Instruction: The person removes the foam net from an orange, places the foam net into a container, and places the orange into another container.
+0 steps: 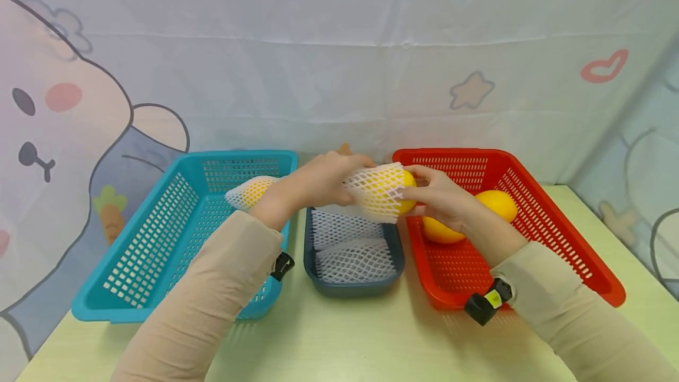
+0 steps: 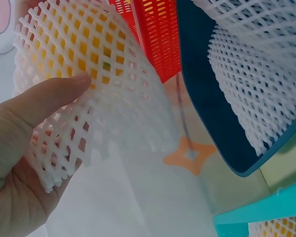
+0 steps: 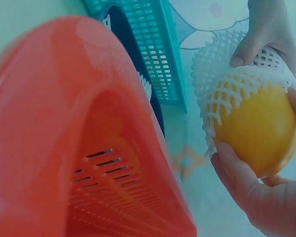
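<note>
Between both hands, above the dark blue tray (image 1: 354, 289), is a yellow fruit (image 3: 261, 128) partly inside a white foam net sleeve (image 2: 113, 98). My left hand (image 1: 331, 177) grips the net and the fruit's covered side, its thumb on the mesh in the left wrist view. On the bare end of the fruit, the fingers of my right hand (image 1: 442, 196) hold it and touch the net's edge. Two bare yellow fruits (image 1: 497, 205) lie in the red basket (image 1: 562, 240) under my right arm. A netted fruit (image 1: 251, 192) lies in the teal basket (image 1: 159, 240), partly behind my left wrist.
Loose white foam nets (image 1: 352, 258) lie in the dark blue tray, between the teal and red baskets. The baskets' raised rims stand on both sides of it. All three stand on a pale yellow-green table (image 1: 339, 341), with a printed cloth (image 1: 318, 75) hanging behind.
</note>
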Action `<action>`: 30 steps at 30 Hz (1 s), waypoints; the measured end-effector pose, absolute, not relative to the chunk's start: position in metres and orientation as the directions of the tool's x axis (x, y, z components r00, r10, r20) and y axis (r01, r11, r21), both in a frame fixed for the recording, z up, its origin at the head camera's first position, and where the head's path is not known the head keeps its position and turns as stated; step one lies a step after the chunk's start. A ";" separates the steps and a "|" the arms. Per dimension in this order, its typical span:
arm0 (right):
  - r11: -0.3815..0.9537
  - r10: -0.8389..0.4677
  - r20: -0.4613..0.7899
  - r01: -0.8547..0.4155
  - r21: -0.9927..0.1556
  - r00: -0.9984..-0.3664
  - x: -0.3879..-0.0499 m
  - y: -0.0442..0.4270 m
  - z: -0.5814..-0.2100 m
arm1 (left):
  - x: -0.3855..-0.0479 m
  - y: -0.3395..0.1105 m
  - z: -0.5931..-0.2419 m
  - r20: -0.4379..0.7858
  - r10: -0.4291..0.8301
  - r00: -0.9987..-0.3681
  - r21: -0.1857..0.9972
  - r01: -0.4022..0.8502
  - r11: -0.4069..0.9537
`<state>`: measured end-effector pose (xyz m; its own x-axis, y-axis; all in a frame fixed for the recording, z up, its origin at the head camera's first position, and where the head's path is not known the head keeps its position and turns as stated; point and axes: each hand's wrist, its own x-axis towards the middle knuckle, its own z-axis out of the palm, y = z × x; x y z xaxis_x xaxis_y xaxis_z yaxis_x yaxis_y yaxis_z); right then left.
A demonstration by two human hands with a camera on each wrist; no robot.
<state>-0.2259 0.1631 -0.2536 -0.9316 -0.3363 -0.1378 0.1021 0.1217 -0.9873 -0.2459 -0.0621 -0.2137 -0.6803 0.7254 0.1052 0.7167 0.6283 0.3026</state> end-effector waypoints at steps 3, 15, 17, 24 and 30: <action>0.122 -0.329 -0.134 0.099 -0.988 -0.935 -0.226 0.165 -0.253 | -0.246 -0.063 -0.215 0.103 0.716 -0.691 0.311 0.706 0.637; 0.110 -0.312 -0.120 0.090 -0.990 -0.942 -0.227 0.172 -0.254 | -0.246 -0.063 -0.216 0.087 0.702 -0.707 0.314 0.688 0.654; 0.109 -0.309 -0.121 0.091 -0.990 -0.943 -0.228 0.172 -0.254 | -0.247 -0.064 -0.217 0.087 0.701 -0.708 0.317 0.687 0.654; 0.134 -0.285 -0.136 0.101 -0.986 -0.949 -0.229 0.178 -0.253 | -0.249 -0.066 -0.220 0.075 0.697 -0.714 0.314 0.680 0.663; 0.132 -0.279 -0.125 0.091 -0.987 -0.952 -0.227 0.183 -0.252 | -0.250 -0.068 -0.221 0.051 0.704 -0.709 0.320 0.679 0.661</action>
<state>-0.2274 0.1832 -0.2516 -0.9523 -0.2786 -0.1246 0.0905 0.1320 -0.9871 -0.2505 -0.0681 -0.2211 -0.7087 0.7036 0.0511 0.6789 0.6606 0.3203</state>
